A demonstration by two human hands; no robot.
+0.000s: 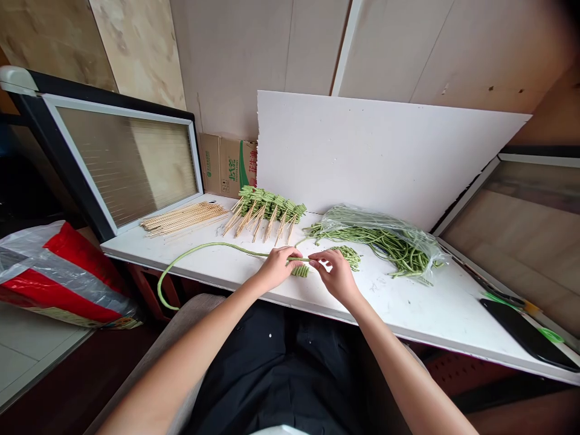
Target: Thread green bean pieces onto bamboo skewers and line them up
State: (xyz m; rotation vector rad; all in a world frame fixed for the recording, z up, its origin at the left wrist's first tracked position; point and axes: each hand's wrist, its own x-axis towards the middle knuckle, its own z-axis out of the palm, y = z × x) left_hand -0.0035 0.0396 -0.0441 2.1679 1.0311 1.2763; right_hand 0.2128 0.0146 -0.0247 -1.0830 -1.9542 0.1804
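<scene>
A long green bean (199, 246) runs from my left hand (281, 264) out to the left and curls down over the table's front edge. My left hand is closed around it. My right hand (331, 269) pinches the bean's other end, a short way to the right. Just below, between the hands, lies a small row of folded bean (299, 271). Beside my right hand sits a pile of green bean pieces (348, 256). Behind my left hand are skewered bean bundles (272, 204) with their sticks pointing forward.
Loose wooden skewers (183, 218) lie at the left of the white table (254, 275). A plastic bag of long beans (385, 232) is at right, a black phone (528, 332) at far right. A cardboard box (224, 164) and white board (376, 157) stand behind.
</scene>
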